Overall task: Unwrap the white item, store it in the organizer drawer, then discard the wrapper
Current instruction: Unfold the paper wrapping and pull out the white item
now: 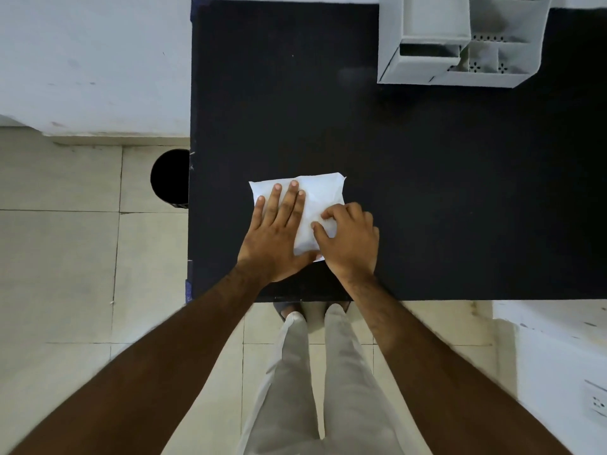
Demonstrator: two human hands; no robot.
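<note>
A white wrapped packet (323,195) lies flat on the black table (427,192), near its front edge. My left hand (279,234) rests flat on the packet's left half, fingers spread and pressing down. On the right side, my right hand (349,239) has its fingertips curled and pinching the white wrapper's right edge. A white organizer (460,41) with a drawer and open compartments stands at the table's far right corner, well away from both hands.
A round black bin (170,178) stands on the tiled floor just left of the table. A white wall runs behind. My legs and feet show under the table's front edge. A white surface with a socket (597,402) sits at lower right.
</note>
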